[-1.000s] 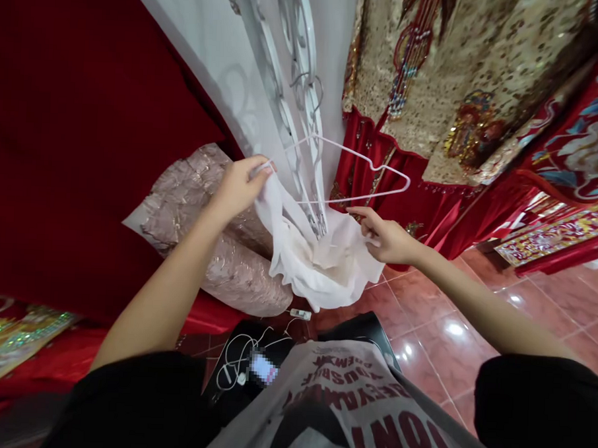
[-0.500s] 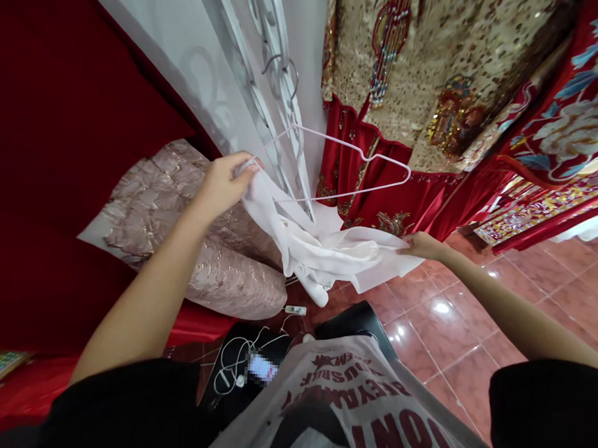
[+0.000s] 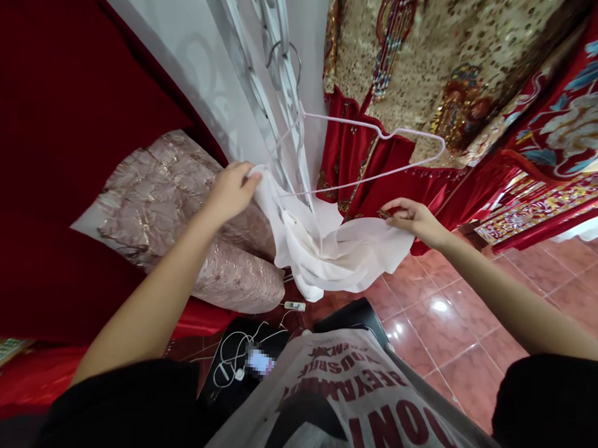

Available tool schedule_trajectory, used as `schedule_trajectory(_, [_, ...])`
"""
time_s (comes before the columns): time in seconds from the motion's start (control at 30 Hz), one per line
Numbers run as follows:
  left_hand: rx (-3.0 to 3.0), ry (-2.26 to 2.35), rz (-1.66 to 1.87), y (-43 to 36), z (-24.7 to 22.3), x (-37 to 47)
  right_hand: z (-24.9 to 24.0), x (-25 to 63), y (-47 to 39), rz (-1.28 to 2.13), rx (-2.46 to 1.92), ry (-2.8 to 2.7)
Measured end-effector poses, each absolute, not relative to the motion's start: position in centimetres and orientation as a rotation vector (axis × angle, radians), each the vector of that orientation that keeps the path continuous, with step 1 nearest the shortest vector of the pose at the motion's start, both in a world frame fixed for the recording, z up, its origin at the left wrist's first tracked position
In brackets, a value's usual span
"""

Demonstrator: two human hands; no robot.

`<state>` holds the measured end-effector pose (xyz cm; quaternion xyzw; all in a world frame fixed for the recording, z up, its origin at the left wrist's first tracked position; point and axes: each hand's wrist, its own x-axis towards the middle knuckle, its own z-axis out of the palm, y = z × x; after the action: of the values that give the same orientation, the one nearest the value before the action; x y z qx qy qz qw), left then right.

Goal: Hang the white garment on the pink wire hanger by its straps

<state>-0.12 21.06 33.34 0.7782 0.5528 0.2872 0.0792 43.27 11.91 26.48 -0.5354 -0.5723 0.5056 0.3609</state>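
Observation:
A thin white garment (image 3: 341,269) hangs in loose folds in front of me. My left hand (image 3: 232,191) pinches its upper left edge between thumb and fingers. At the other side my right hand (image 3: 418,222) grips the upper right edge in a pinch, with some fingers bent. Above the cloth is a pale pink hanger (image 3: 356,119), its hook up at a white metal stand (image 3: 285,85). The hanger's right end is bare and stands over the garment; its lower left part passes behind the cloth, and how the two meet there is hidden.
Rolled pinkish textured fabric (image 3: 156,198) lies left, beside a red curtain (image 3: 43,173). Gold sequined and red costumes (image 3: 410,64) hang at right. Below, a black seat (image 3: 222,392) carries a phone (image 3: 260,362) and white cables. Pink tiles (image 3: 463,323) cover the floor.
My right hand has moved up and slightly inward with the garment's edge. The cloth has opened into a wider, hollow drape. The hanger's right end has swung right and up.

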Motion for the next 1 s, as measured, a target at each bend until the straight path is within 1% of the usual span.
schedule_trajectory(0.17, [2.173, 1.705, 0.895, 21.2, 31.7, 0.1, 29.9, 40.6, 11.9, 1.44, -1.114, -1.521])
schedule_trajectory(0.33, [2.029, 1.78, 1.021, 22.2, 31.2, -0.7, 32.0, 40.9, 10.9, 1.389, -0.93, -1.734])
schedule_trajectory(0.43, [2.02, 1.802, 1.037, 22.7, 30.8, -1.1, 33.7, 40.9, 9.2, 1.299, -0.933, -1.937])
schedule_trajectory(0.6, [2.003, 1.753, 1.107, 22.5, 30.4, -0.9, 34.6, 39.9, 6.6, 0.898, -1.024, -2.185])
schedule_trajectory(0.73, [1.996, 1.734, 1.1, 21.8, 30.5, -0.4, 34.2, 39.1, 6.6, 0.574, -0.92, -2.269])
schedule_trajectory(0.9, [2.015, 1.742, 1.121, 20.8, 30.9, 0.1, 33.6, 39.7, 9.0, 0.139, -0.919, -2.226])
schedule_trajectory(1.0, [2.035, 1.755, 1.143, 20.3, 31.5, -0.3, 33.6, 41.1, 10.4, -0.031, -0.991, -2.138])
